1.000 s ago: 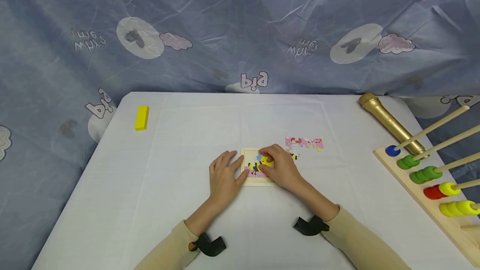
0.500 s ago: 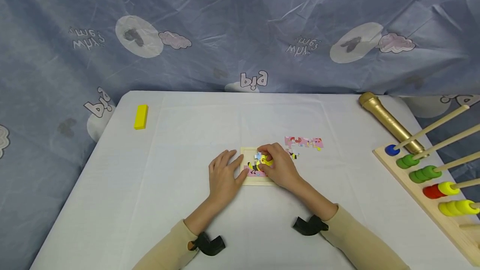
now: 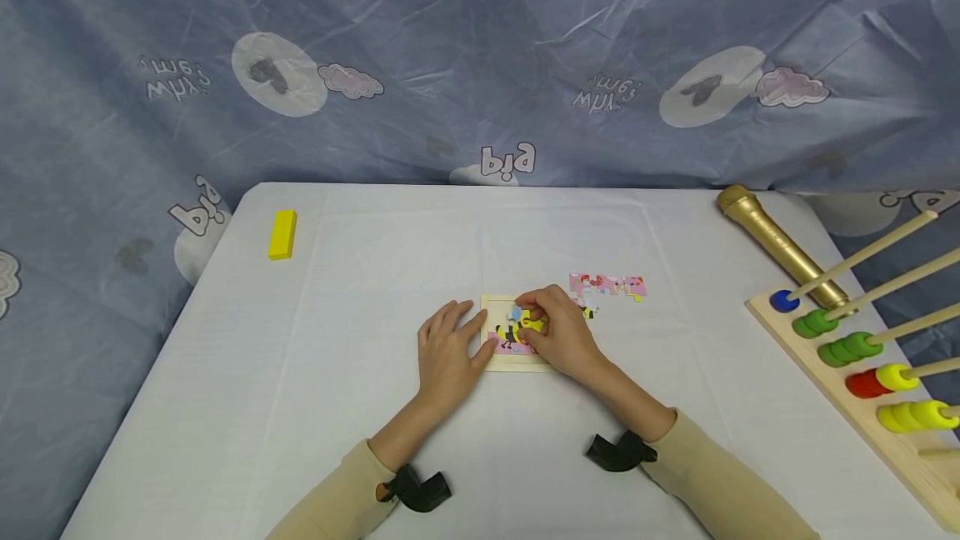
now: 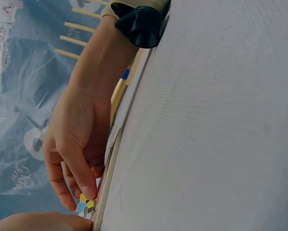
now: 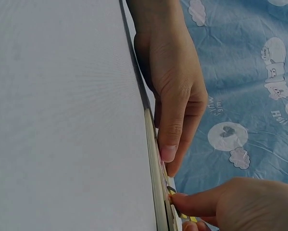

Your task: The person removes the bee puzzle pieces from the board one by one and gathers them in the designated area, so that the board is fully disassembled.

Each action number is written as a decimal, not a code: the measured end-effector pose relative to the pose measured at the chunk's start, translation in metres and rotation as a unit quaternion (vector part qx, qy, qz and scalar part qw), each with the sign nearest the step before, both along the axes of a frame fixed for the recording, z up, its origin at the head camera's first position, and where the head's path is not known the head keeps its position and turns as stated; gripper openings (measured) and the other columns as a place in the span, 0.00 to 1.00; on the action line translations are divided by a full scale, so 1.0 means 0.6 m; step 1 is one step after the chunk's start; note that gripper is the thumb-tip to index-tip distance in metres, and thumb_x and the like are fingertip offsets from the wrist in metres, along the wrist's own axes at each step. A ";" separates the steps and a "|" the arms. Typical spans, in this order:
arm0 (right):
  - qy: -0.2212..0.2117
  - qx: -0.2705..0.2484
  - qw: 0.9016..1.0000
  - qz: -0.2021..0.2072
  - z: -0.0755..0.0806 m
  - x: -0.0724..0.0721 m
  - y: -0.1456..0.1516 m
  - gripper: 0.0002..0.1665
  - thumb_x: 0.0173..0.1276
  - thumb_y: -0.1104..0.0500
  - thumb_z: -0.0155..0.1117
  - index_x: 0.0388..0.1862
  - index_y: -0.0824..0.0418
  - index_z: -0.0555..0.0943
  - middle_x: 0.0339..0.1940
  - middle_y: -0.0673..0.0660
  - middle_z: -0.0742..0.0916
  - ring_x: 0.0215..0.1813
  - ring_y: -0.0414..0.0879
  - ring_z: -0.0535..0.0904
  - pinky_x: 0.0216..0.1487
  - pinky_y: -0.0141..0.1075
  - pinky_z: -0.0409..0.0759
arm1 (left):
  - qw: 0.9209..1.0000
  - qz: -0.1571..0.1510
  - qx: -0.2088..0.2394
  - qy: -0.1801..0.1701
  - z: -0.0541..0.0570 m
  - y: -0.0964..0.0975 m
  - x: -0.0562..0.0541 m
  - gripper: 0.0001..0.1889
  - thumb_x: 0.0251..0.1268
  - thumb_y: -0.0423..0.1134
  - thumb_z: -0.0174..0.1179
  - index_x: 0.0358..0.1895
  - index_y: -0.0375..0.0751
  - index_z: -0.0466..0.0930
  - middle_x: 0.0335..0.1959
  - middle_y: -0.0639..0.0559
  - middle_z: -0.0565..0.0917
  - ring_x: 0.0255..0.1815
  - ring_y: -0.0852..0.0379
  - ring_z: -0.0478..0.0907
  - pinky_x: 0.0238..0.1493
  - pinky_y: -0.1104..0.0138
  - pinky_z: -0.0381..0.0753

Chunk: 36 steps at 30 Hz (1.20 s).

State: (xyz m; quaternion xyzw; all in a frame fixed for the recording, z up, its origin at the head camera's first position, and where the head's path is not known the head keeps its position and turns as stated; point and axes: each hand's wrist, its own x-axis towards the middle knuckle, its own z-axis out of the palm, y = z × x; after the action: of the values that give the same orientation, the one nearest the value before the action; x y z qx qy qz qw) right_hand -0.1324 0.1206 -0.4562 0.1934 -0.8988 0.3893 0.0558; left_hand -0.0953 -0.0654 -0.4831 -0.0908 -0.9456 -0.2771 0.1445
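A small wooden jigsaw tray lies on the white table, with a pink strip and bee-patterned pieces in its lower part. My right hand pinches a yellow and light-blue puzzle piece between thumb and fingers, over the tray's middle. The left wrist view shows this piece tilted at the fingertips. My left hand rests at the tray's left edge, its fingers extended and its thumb against the rim. In the right wrist view the left hand lies along the tray's side. My right fingers hide the tray's right part.
Loose pink puzzle pieces lie beyond my right hand, with a bee-patterned piece close by. A wooden bead abacus and a gold microphone stand at the right. A yellow block lies far left.
The pinched piece has tilted and shifted slightly within my right fingertips above the tray. Both hands otherwise stay in place.
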 end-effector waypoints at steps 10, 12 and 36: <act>-0.003 -0.024 1.000 0.019 -0.004 -0.002 0.003 0.18 0.55 0.72 0.71 0.45 0.63 0.82 0.34 0.55 0.84 0.29 0.41 0.77 0.28 0.29 0.73 | 1.000 -0.002 -0.003 -0.002 0.001 -0.001 0.000 0.22 0.59 0.48 0.67 0.56 0.44 0.84 0.61 0.46 0.79 0.68 0.44 0.68 0.64 0.48 0.62; -0.003 -0.031 0.999 0.022 -0.005 -0.002 0.003 0.17 0.56 0.73 0.70 0.45 0.63 0.82 0.34 0.55 0.84 0.29 0.41 0.78 0.28 0.29 0.73 | 1.000 -0.002 -0.005 0.000 0.001 0.000 0.000 0.22 0.59 0.48 0.67 0.55 0.44 0.84 0.61 0.46 0.79 0.68 0.44 0.68 0.64 0.48 0.63; -0.129 -0.184 0.971 -0.082 0.033 -0.017 0.029 0.16 0.62 0.69 0.67 0.49 0.65 0.82 0.41 0.63 0.83 0.34 0.41 0.80 0.34 0.23 0.78 | 1.000 0.003 0.000 0.011 -0.002 0.002 0.000 0.20 0.60 0.46 0.66 0.55 0.44 0.84 0.60 0.46 0.79 0.68 0.45 0.68 0.63 0.49 0.63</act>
State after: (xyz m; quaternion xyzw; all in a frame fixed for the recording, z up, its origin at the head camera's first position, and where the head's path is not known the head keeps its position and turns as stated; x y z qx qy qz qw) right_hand -0.1425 0.1378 -0.4366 0.0535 -0.8241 0.5639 0.0054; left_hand -0.0952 -0.0644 -0.4846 -0.0906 -0.9442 -0.2755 0.1559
